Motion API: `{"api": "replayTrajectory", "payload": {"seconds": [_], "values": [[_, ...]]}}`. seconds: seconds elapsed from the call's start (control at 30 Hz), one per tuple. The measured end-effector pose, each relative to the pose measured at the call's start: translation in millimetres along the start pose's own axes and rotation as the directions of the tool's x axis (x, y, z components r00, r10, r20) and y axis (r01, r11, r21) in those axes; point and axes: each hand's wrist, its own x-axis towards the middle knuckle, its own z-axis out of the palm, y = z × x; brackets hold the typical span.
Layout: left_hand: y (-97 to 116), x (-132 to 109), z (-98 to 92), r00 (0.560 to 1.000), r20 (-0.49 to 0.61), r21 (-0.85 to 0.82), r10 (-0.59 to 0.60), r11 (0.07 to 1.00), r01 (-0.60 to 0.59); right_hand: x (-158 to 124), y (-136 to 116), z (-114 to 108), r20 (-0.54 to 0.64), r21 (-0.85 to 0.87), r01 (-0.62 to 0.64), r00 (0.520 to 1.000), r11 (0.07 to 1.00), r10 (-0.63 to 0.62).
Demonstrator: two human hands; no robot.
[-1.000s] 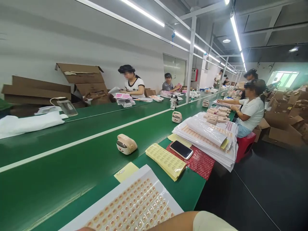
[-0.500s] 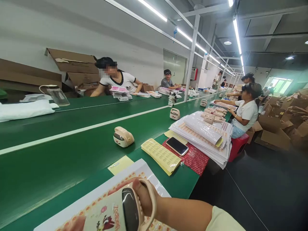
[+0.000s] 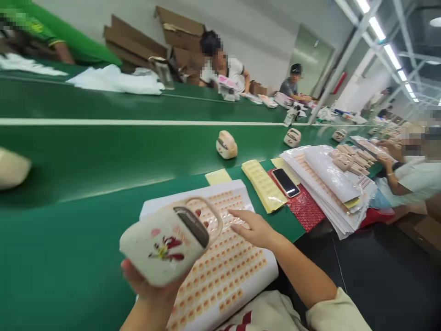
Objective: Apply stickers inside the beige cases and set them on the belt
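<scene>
My left hand (image 3: pixel 151 285) is wrapped from below around a cream rounded device (image 3: pixel 158 248) with a loop handle, a dark glossy panel and a printed cartoon figure. The device is tilted, its handle toward the upper right. My right hand (image 3: pixel 255 227) is apart from the device, fingers stretched out and holding nothing, over a sheet of small orange round stickers (image 3: pixel 220 262). That sheet lies on white sheets at the table's near edge, partly under the device. Whether the right fingertips touch the sheet I cannot tell.
Similar cream devices (image 3: pixel 226 145) stand along the green table (image 3: pixel 86 161); a blurred one is at far left. Right of the sheet lie yellow label sheets (image 3: pixel 263 186), a phone (image 3: pixel 285 182) on red wrap, and stacked plastic-covered sheets (image 3: pixel 320 184). Several people sit around the table.
The view has swung left and down. My right hand, earlier at the device's handle, is now away from it and open. The device now rests in my left hand.
</scene>
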Motion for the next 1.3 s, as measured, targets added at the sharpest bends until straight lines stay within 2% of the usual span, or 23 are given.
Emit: {"api": "replayTrajectory", "payload": {"seconds": [0.1, 0.2, 0.33, 0.47, 0.57, 0.63, 0.7, 0.77, 0.8, 0.83, 0.9, 0.97, 1.03, 1.1, 1.3], "values": [[8.0, -0.6, 4.0, 0.977, -0.205, -0.229, -0.051, 0.973, 0.003, -36.7, 26.1, 4.4, 0.013, -0.112, 0.056, 0.998, 0.992, -0.055], [7.8, 11.1, 3.5, 0.971, -0.203, -0.396, -0.13, 0.917, 0.04, -75.5, 43.7, 17.9, 0.084, -0.214, 0.177, 0.983, 0.961, -0.163], [0.2, 16.5, -6.2, 0.977, -0.165, -0.49, -0.138, 0.871, 0.04, -109.7, 55.6, 36.1, 0.172, -0.35, 0.362, 0.932, 0.864, -0.32], [-1.8, 12.8, -8.1, 0.98, -0.165, -0.461, -0.107, 0.887, 0.02, -119.1, 62.4, 50.9, 0.066, -0.473, 0.431, 0.887, 0.768, -0.457], [-2.3, 12.5, -6.4, 0.987, -0.139, -0.412, -0.087, 0.911, 0.022, -121.5, 63.3, 59.9, -0.005, -0.488, 0.424, 0.873, 0.763, -0.488], [-4.0, 13.4, -6.3, 0.988, -0.124, -0.406, -0.089, 0.913, 0.032, -123.2, 61.7, 62.8, -0.043, -0.442, 0.397, 0.886, 0.804, -0.461], [-6.5, 14.4, -6.9, 0.99, -0.104, -0.415, -0.093, 0.909, 0.042, -121.9, 58.2, 61.6, -0.077, -0.314, 0.335, 0.924, 0.888, -0.375], [-9.4, 15.1, -8.0, 0.993, -0.067, -0.447, -0.095, 0.893, 0.055, -113.3, 51.7, 56.5, -0.136, -0.085, 0.2, 0.968, 0.976, -0.211], [-11.0, 15.3, -8.6, 0.995, -0.039, -0.474, -0.097, 0.878, 0.067, -105.2, 46.7, 53.0, -0.177, 0.061, 0.115, 0.979, 0.992, -0.102], [-12.7, 15.5, -9.3, 0.995, -0.007, -0.504, -0.1, 0.86, 0.082, -94.6, 40.3, 49.4, -0.222, 0.218, 0.034, 0.975, 0.975, 0.016], [-16.0, 15.6, -11.0, 0.992, 0.059, -0.565, -0.108, 0.816, 0.122, -67.3, 23.7, 43.9, -0.29, 0.506, -0.056, 0.929, 0.861, 0.231], [-19.1, 15.6, -12.8, 0.987, 0.109, -0.604, -0.118, 0.78, 0.16, -36.6, 4.5, 43.2, -0.334, 0.688, -0.025, 0.877, 0.725, 0.347], [-21.5, 15.5, -14.2, 0.982, 0.136, -0.628, -0.131, 0.755, 0.187, -9.2, -12.7, 48.6, -0.366, 0.761, 0.047, 0.855, 0.648, 0.367], [-22.9, 15.4, -14.7, 0.976, 0.167, -0.65, -0.141, 0.728, 0.216, 10.4, -24.2, 58.7, -0.392, 0.778, 0.099, 0.849, 0.621, 0.355], [-22.9, 16.0, -11.6, 0.964, 0.26, -0.738, -0.061, 0.63, 0.24, 26.3, -27.5, 85.3, -0.41, 0.746, 0.136, 0.865, 0.652, 0.289]]}}
